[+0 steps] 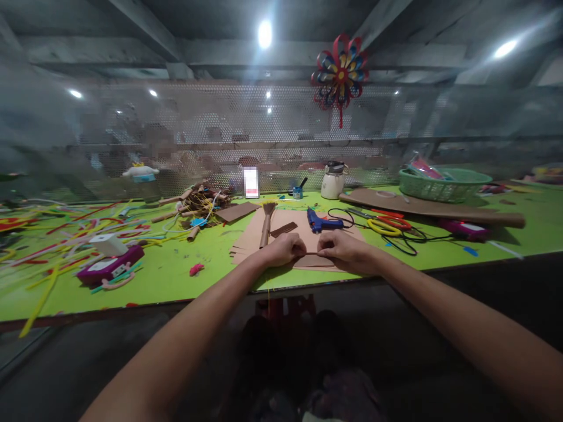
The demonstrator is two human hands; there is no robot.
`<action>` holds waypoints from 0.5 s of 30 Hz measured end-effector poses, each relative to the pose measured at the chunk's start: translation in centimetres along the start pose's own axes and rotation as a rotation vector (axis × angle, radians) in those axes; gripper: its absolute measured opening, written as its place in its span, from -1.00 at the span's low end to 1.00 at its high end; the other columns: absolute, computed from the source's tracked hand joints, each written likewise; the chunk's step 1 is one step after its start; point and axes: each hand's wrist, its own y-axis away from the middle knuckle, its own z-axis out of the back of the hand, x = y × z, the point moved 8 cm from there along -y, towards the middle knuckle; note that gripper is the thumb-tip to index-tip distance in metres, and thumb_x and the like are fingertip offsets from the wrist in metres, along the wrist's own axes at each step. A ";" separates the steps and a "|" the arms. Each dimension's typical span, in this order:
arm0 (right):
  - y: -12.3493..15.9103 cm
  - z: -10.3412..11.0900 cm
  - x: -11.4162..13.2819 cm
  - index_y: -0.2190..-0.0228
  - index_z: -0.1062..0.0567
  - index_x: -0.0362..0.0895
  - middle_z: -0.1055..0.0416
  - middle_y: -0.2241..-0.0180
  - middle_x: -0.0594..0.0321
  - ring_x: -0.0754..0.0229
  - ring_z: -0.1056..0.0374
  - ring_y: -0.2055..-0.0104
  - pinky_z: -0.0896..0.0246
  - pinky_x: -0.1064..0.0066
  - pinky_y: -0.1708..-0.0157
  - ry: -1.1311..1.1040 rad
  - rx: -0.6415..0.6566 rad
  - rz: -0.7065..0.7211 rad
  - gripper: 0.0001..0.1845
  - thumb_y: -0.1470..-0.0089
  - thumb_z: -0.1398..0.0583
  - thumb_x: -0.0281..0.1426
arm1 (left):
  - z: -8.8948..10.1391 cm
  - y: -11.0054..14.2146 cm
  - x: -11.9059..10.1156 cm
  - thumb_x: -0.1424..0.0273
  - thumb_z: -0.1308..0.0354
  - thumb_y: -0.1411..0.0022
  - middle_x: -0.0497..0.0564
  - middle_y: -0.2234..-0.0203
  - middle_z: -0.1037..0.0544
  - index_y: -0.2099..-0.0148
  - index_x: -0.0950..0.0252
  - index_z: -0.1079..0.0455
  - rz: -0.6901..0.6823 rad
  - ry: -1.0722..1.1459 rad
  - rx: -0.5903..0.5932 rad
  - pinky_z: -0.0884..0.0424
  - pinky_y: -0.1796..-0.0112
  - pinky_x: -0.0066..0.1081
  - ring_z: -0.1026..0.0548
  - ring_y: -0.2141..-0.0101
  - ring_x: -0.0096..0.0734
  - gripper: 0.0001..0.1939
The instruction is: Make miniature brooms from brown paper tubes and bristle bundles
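Both of my hands rest on a stack of brown cardboard sheets [308, 234] at the near edge of a green table [176, 275]. My left hand [284, 249] and my right hand [345, 249] are closed, pinching between them a thin brown strip [311, 253] that lies on the cardboard. A small brown paper broom [266, 223] lies on the cardboard just beyond my left hand. A blue glue gun [321, 221] lies beyond my right hand, its black cord looping to the right.
Yellow-handled and red-handled scissors [387, 225] lie right of the glue gun. A long cardboard roll [440, 208], a green basket [444, 184] and a white jar [333, 181] stand further back. Coloured strips and a purple box [109, 269] cover the left. A mesh screen runs behind.
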 end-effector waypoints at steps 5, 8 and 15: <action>0.3 0.4 0.5 0.48 -0.51 -0.20 -0.44 0.48 0.22 0.23 -0.30 0.42 -0.13 0.46 0.42 0.038 0.005 0.009 -0.86 0.06 -0.16 -0.41 | 0.2 0.2 -0.1 0.55 -0.08 -0.09 0.04 0.42 -0.52 0.30 0.37 -0.50 0.000 0.004 0.001 -0.28 0.35 -0.54 -0.42 0.39 -0.47 -0.83; 0.1 0.5 0.5 0.49 -0.53 -0.19 -0.46 0.48 0.21 0.22 -0.30 0.42 -0.11 0.47 0.43 0.061 0.021 -0.001 -0.87 0.08 -0.17 -0.41 | 0.1 0.1 0.1 0.55 -0.08 -0.09 0.02 0.42 -0.53 0.31 0.36 -0.50 0.026 0.001 0.001 -0.29 0.36 -0.55 -0.43 0.40 -0.48 -0.83; -0.6 0.2 0.5 0.53 -0.54 -0.19 -0.45 0.56 0.24 0.24 -0.25 0.49 -0.04 0.47 0.50 0.113 0.041 -0.011 -0.85 0.11 -0.17 -0.41 | -0.2 -0.3 0.2 0.46 -0.09 -0.11 0.01 0.46 -0.49 0.34 0.36 -0.46 0.068 -0.070 -0.028 -0.27 0.40 -0.51 -0.38 0.44 -0.45 -0.87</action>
